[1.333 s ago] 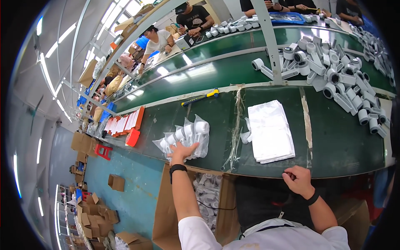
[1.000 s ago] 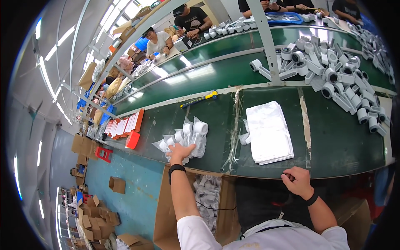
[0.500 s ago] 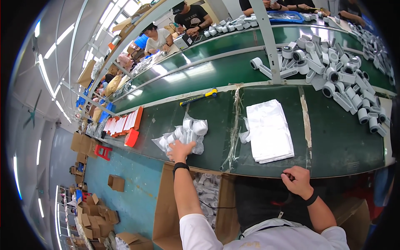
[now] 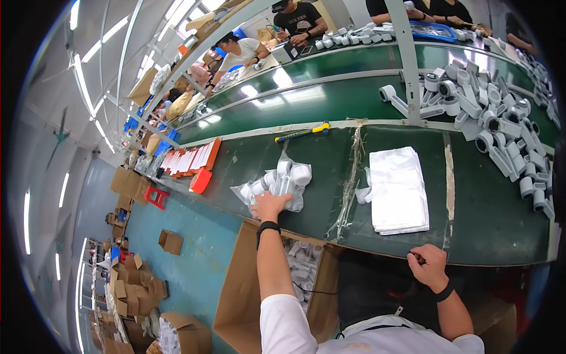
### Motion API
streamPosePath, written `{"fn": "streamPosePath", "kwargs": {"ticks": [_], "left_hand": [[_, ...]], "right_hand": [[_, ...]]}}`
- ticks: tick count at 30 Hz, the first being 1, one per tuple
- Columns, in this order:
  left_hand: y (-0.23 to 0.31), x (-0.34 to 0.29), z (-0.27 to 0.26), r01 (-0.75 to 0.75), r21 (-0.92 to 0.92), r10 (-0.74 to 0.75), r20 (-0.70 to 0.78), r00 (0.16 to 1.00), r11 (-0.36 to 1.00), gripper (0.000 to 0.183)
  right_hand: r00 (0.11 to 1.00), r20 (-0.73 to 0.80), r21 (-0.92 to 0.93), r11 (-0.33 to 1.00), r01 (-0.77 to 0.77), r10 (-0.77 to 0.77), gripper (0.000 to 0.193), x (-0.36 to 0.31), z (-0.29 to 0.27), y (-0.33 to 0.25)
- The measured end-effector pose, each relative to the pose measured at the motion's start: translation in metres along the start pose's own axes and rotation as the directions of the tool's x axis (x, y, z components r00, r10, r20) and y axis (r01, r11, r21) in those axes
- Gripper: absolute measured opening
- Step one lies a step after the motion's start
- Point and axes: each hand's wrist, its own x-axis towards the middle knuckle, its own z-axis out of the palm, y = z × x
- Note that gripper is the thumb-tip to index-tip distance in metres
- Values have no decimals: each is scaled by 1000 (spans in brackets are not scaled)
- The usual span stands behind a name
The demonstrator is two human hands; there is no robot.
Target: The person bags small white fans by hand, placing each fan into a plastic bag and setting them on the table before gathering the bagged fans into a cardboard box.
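My left hand (image 4: 270, 205) rests on the near side of clear plastic bags holding white and grey plastic parts (image 4: 276, 182), thumb and fingers spread apart. The bags lie bunched together on the green tabletop (image 4: 327, 159). At the table's front edge, my right hand (image 4: 429, 265) is closed, fingers curled; a dark patch shows at the fingertips, but what they hold, if anything, is hidden. Just beyond it lies a flat stack of white bags or sheets (image 4: 399, 192). A small bagged white piece (image 4: 364, 192) sits against the stack's left side.
A yellow-and-black hammer-like tool (image 4: 302, 132) lies behind the bags. Grey-white handled parts (image 4: 492, 115) are heaped at the right. Orange-edged cards (image 4: 190, 160) and an orange tape roll (image 4: 200, 180) sit left. An open carton (image 4: 239, 289) stands below. Co-workers sit across the conveyor (image 4: 259, 106).
The whole view has shifted, so the scene sits further right. My left hand stays on the bagged parts, and my right hand remains closed by the table edge.
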Motion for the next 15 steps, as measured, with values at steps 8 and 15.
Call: {"fn": "streamPosePath", "kwargs": {"ticks": [8,15], "left_hand": [[-1,-3,-5,11,15,-12,31,999,1000,95],[3,-6,-3,27,6,-27,11,1000,1000,95]], "right_hand": [[1000,-2,20,1000,13,-13,8,-1,0,0],[1000,-16,20,1000,15,-15,7,-1,1,1]]}}
